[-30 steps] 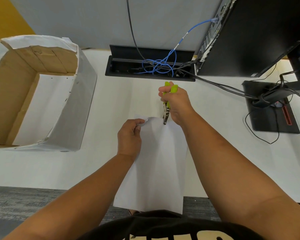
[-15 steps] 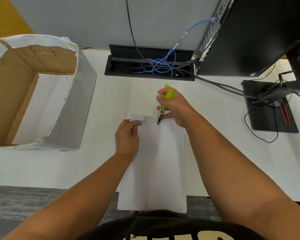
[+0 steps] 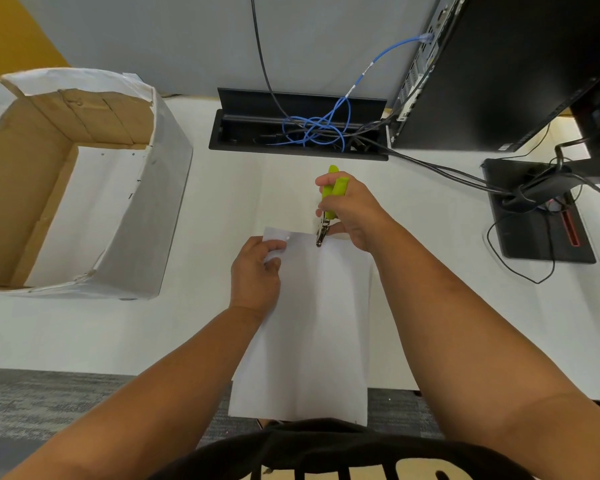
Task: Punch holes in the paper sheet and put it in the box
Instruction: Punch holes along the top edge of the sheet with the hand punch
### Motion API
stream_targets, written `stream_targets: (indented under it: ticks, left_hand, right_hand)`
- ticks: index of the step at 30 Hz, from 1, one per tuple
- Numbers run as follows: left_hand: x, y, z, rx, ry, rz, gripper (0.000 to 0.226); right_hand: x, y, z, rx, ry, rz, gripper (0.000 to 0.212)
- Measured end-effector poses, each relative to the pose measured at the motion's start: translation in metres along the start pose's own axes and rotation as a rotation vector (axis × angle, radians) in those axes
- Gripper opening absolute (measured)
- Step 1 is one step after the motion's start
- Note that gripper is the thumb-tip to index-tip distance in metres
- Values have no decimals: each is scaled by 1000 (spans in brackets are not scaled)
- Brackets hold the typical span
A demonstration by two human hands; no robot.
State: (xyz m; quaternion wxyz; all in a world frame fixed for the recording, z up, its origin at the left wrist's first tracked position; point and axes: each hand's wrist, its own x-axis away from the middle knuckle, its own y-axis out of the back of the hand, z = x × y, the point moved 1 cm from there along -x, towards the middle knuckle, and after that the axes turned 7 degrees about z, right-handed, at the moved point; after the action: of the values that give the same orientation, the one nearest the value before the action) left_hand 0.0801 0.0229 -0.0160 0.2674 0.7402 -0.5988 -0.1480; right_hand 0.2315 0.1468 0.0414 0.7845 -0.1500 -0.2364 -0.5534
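A white paper sheet (image 3: 312, 323) lies lengthwise over the near edge of the white desk (image 3: 118, 334). My left hand (image 3: 255, 275) pinches its far left corner, where a small hole shows. My right hand (image 3: 352, 211) grips a hole punch with green handles (image 3: 331, 195); its metal jaws sit on the sheet's far edge near the middle. The cardboard box (image 3: 160, 209), wrapped in white paper and open at the top, stands at the left with white sheets on its floor.
A black cable tray (image 3: 243, 133) with blue and black cables is sunk into the desk behind the sheet. A black computer case (image 3: 499, 71) and a monitor stand base (image 3: 520, 237) with trailing cables are at the right. Grey carpet lies below the desk edge.
The sheet has flattened and my left hand has shifted slightly left along its far edge. The punch has moved nearer, with its jaws now over the sheet's far edge.
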Motion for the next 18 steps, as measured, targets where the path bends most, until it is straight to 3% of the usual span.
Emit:
stream_targets:
  ticks: [7, 18]
  left_hand:
    - [-2, 2, -3, -36, -45, 4, 32]
    - [2, -4, 1, 6, 7, -33, 29]
  right_hand:
    - [2, 0, 5, 85, 11, 62, 47]
    - [-6, 3, 0, -82, 5, 2, 39]
